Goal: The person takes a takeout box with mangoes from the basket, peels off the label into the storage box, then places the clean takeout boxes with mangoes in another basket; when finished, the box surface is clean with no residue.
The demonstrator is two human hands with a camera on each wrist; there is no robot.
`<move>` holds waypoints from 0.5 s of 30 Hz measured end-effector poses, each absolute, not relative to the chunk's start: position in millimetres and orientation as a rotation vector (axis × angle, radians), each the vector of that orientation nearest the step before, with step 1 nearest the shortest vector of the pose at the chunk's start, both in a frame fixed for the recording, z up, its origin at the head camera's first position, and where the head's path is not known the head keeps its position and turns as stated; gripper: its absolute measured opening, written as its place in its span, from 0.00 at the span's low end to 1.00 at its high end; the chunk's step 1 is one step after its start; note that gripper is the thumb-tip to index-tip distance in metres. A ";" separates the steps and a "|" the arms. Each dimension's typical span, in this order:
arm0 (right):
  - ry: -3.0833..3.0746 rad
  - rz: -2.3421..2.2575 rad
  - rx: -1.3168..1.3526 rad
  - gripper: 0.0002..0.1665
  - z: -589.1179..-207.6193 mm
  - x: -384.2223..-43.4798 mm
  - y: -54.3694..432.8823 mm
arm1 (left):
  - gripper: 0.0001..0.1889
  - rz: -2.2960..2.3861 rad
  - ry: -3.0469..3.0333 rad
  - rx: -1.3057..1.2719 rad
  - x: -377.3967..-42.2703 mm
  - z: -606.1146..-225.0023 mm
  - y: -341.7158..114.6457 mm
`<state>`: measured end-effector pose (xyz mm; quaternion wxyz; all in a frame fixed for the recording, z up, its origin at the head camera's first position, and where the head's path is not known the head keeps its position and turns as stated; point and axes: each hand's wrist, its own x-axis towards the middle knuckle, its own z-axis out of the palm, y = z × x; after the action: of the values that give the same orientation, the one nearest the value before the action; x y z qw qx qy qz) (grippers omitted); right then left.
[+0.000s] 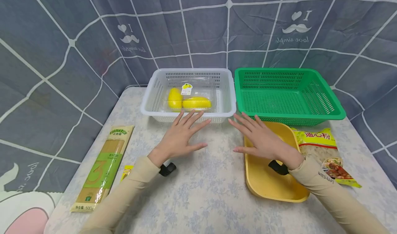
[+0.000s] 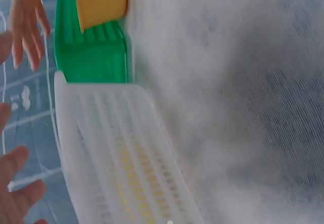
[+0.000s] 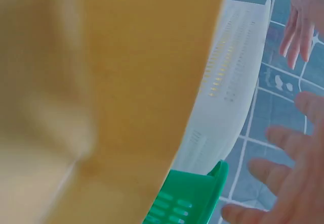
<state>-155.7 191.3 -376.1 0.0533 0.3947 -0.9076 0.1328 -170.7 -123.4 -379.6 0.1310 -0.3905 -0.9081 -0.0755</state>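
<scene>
My left hand (image 1: pixel 180 137) is spread above the table, fingers straight, its fingertips near the front rim of the white basket (image 1: pixel 189 117). Inside that basket lies a clear plastic box (image 1: pixel 203 85) with a label and two yellow mango-like fruits (image 1: pixel 196 103). Over the yellow tray (image 1: pixel 273 189) hovers my right hand (image 1: pixel 262 139), also with spread fingers and holding nothing. The green basket (image 1: pixel 279 103) stands just beyond it, with nothing seen in it. In the left wrist view the white basket (image 2: pixel 116 148) shows side-on; the right wrist view is largely filled by the yellow tray (image 3: pixel 136 82).
A packet of spaghetti (image 1: pixel 103 168) lies on the left of the table, with a small yellow packet (image 1: pixel 126 172) partly behind the left forearm. A bag of pasta (image 1: pixel 324 156) lies right of the tray. A grey checked curtain (image 1: pixel 204 27) hangs behind the baskets.
</scene>
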 end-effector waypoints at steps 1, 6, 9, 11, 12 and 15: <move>-2.742 0.427 1.202 0.49 -375.5 -156.3 191.1 | 0.38 -0.257 -2.624 -1.114 -173.0 -379.5 -126.4; -2.598 0.484 1.212 0.39 -375.4 -160.4 191.9 | 0.32 -0.471 -2.497 -0.979 -191.7 -379.2 -147.3; -2.487 0.490 1.199 0.32 -376.0 -163.1 191.9 | 0.27 -0.584 -2.431 -0.834 -206.5 -377.6 -164.3; -2.421 0.502 1.182 0.27 -376.8 -164.9 191.5 | 0.25 -0.653 -2.431 -0.696 -216.5 -375.5 -176.5; -2.392 0.506 1.169 0.25 -376.9 -165.6 191.3 | 0.24 -0.682 -2.445 -0.617 -221.9 -374.5 -182.5; -2.338 0.532 1.130 0.20 -377.2 -166.5 190.6 | 0.25 -0.743 -2.540 -0.381 -237.1 -371.1 -200.0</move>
<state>-166.5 190.6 -377.2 0.2432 0.4135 -0.8555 0.1948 -237.1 -200.0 -371.1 0.2317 -0.1386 -0.9241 -0.2705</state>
